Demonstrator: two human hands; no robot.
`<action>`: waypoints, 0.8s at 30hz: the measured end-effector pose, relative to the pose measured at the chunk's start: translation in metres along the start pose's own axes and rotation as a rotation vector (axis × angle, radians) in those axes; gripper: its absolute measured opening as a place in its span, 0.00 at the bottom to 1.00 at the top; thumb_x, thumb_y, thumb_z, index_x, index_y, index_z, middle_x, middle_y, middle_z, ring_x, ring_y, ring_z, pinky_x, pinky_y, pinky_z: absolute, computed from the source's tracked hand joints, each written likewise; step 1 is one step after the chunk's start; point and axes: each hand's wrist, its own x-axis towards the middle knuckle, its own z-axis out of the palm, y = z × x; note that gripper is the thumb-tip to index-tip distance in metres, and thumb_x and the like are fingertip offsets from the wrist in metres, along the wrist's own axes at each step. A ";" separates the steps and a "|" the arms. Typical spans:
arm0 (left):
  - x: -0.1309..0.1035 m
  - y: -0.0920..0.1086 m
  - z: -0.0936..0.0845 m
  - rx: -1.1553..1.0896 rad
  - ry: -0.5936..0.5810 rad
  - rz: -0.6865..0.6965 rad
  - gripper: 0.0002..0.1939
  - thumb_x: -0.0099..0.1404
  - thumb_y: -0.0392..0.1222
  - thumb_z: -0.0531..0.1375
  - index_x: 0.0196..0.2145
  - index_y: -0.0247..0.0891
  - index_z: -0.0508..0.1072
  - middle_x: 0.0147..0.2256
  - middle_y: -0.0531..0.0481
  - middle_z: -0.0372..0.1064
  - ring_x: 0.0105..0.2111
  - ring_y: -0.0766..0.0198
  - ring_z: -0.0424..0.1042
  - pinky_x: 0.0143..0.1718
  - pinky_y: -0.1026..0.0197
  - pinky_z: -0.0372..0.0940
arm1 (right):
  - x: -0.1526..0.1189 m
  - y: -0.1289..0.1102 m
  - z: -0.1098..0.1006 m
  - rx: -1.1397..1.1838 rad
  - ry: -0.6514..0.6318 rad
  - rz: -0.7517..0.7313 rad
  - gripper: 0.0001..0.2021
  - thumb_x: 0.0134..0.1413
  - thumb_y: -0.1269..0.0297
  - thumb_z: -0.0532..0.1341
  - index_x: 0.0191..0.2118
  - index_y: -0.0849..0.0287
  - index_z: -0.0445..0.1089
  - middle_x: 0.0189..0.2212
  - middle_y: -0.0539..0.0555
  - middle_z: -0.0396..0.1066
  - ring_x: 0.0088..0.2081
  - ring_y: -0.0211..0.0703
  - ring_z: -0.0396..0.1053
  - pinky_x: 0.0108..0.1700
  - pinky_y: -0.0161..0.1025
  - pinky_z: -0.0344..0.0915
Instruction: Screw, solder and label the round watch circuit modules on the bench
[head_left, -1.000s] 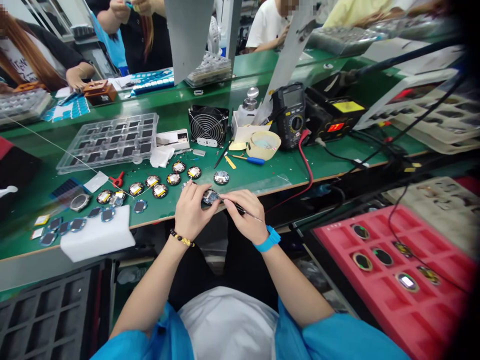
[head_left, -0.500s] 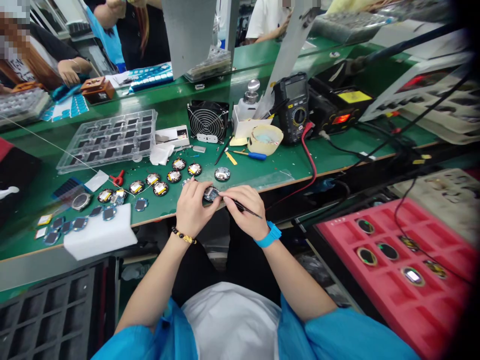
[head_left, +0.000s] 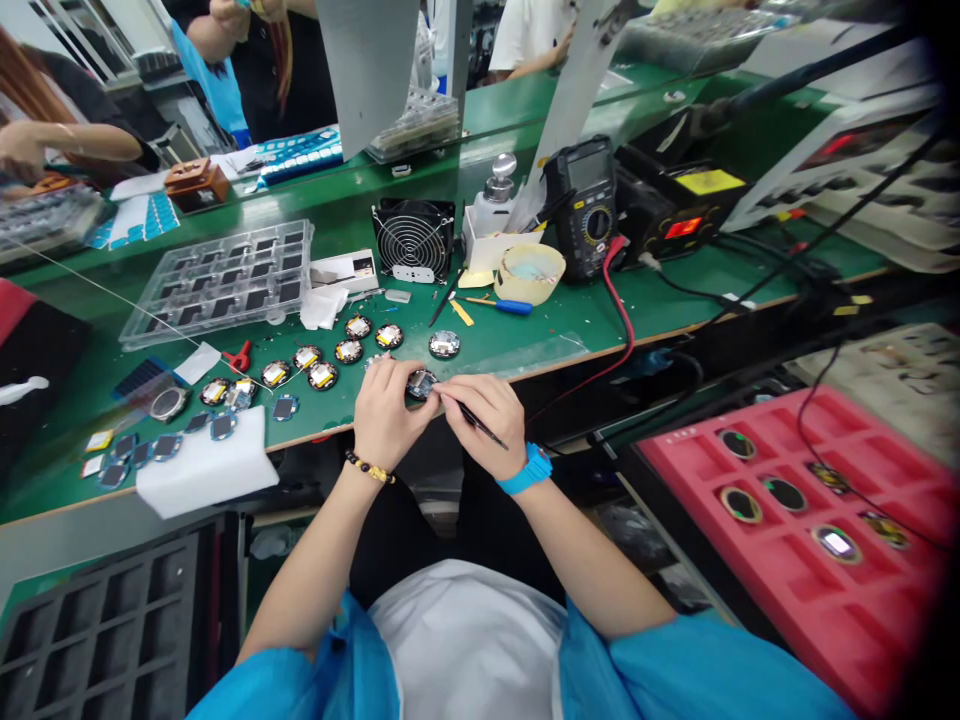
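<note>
At the bench's front edge my left hand (head_left: 391, 415) is closed on a small round circuit module (head_left: 421, 383), dark-rimmed with a board inside. My right hand (head_left: 486, 420) pinches thin dark tweezers (head_left: 484, 428), slanting back over the palm. Their tip meets the module beside my left thumb, where fingers hide the exact contact. Just beyond my hands lies another round module (head_left: 444, 345). To the left, several similar modules (head_left: 322, 375) with yellow-edged white parts rest on the green bench. Small square blue-edged boards (head_left: 223, 426) lie on and around a white foam sheet (head_left: 210, 480).
A clear compartment tray (head_left: 217, 280), a fan (head_left: 414, 240), a multimeter (head_left: 589, 210), a yellowish bowl (head_left: 531, 275) and a blue-handled screwdriver (head_left: 514, 307) stand or lie behind. A red foam tray (head_left: 795, 540) is at right, a black tray (head_left: 97, 630) at left. Other people sit opposite.
Both hands stay at the module; the right hand and tweezers have turned slightly, with the tweezers' rear end lower. Across the bench, a co-worker's hand has moved left.
</note>
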 end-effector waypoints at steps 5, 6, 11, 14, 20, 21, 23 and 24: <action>0.000 -0.001 0.000 -0.010 0.012 0.016 0.09 0.68 0.40 0.64 0.46 0.42 0.73 0.43 0.46 0.77 0.51 0.49 0.74 0.60 0.46 0.68 | -0.005 0.003 0.005 -0.068 0.026 -0.072 0.11 0.69 0.67 0.61 0.50 0.50 0.80 0.44 0.55 0.82 0.45 0.49 0.78 0.48 0.48 0.73; 0.000 -0.001 0.000 -0.009 0.016 0.020 0.09 0.68 0.40 0.65 0.46 0.42 0.73 0.43 0.46 0.77 0.51 0.49 0.74 0.59 0.46 0.68 | -0.005 0.004 0.006 -0.088 0.038 -0.083 0.11 0.70 0.67 0.61 0.50 0.50 0.80 0.44 0.55 0.82 0.45 0.49 0.78 0.48 0.47 0.74; 0.001 -0.001 0.001 -0.004 0.016 0.015 0.11 0.68 0.43 0.66 0.46 0.40 0.74 0.41 0.45 0.78 0.48 0.49 0.75 0.58 0.46 0.68 | -0.005 0.002 0.006 0.025 0.097 -0.036 0.11 0.70 0.69 0.61 0.50 0.53 0.80 0.45 0.56 0.81 0.47 0.48 0.78 0.51 0.48 0.75; 0.002 -0.001 0.000 -0.015 0.000 0.006 0.12 0.69 0.46 0.67 0.47 0.40 0.74 0.42 0.45 0.78 0.46 0.50 0.76 0.60 0.45 0.68 | -0.001 0.002 -0.001 0.148 0.088 0.041 0.10 0.70 0.69 0.62 0.51 0.53 0.79 0.46 0.56 0.81 0.48 0.47 0.78 0.52 0.47 0.75; 0.003 0.001 -0.004 -0.059 -0.001 0.019 0.15 0.69 0.45 0.69 0.50 0.41 0.74 0.45 0.46 0.80 0.48 0.53 0.79 0.61 0.49 0.69 | 0.003 0.006 -0.017 0.197 0.024 0.076 0.09 0.71 0.67 0.62 0.49 0.52 0.79 0.44 0.54 0.81 0.46 0.46 0.78 0.51 0.46 0.75; 0.003 0.001 -0.005 -0.059 0.002 0.017 0.15 0.68 0.45 0.69 0.50 0.41 0.74 0.45 0.46 0.81 0.48 0.53 0.79 0.61 0.50 0.69 | 0.003 0.007 -0.018 0.203 0.025 0.068 0.09 0.71 0.67 0.62 0.49 0.52 0.79 0.44 0.54 0.81 0.46 0.46 0.78 0.51 0.46 0.75; 0.003 0.001 -0.005 -0.055 0.007 0.006 0.16 0.68 0.45 0.69 0.50 0.40 0.75 0.45 0.46 0.81 0.48 0.54 0.80 0.58 0.51 0.71 | 0.003 0.008 -0.018 0.210 0.032 0.055 0.09 0.70 0.68 0.62 0.49 0.52 0.79 0.44 0.54 0.81 0.46 0.46 0.78 0.52 0.46 0.75; 0.003 0.001 -0.004 -0.052 0.007 0.001 0.16 0.68 0.45 0.70 0.51 0.40 0.75 0.45 0.46 0.81 0.48 0.54 0.80 0.57 0.52 0.72 | 0.002 0.009 -0.018 0.211 0.035 0.050 0.09 0.70 0.68 0.62 0.49 0.53 0.79 0.44 0.55 0.81 0.46 0.46 0.78 0.52 0.46 0.75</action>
